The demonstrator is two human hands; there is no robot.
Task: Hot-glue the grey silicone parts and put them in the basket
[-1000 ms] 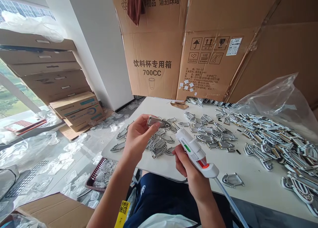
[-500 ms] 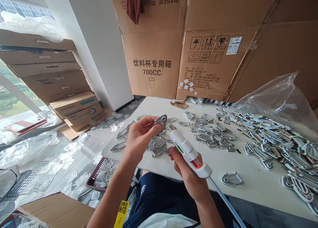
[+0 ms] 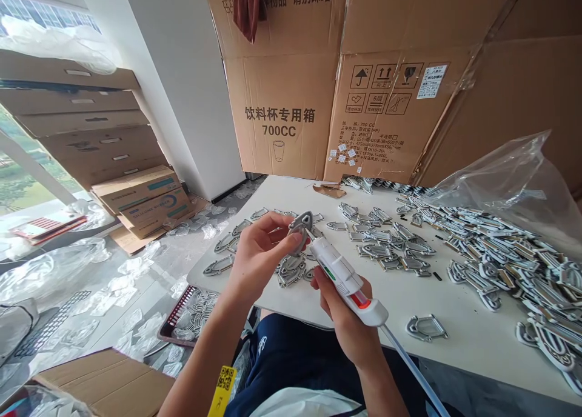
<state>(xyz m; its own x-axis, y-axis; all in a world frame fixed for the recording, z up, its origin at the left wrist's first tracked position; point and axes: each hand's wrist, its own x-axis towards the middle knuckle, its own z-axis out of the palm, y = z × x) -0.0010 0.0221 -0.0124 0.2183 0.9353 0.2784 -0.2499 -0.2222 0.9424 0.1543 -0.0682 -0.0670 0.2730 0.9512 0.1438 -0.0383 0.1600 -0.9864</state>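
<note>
Surface: I see white table [image 3: 468,335], smooth, strewn with grey tags [image 3: 377,250] | Room: cardboard boxes [image 3: 282,90] ahead, plastic bags [image 3: 50,277] on floor [image 3: 157,265] | Left hand [image 3: 259,253]: gripping triangular tag [image 3: 301,230] above table | Right hand [image 3: 348,323]: gripping glue gun [image 3: 339,270]

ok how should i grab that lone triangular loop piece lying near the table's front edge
Come straight down on the rim of the triangular loop piece. It lies flat on the table, so pinch its band with your fingers, one through the open centre, one outside.
</note>
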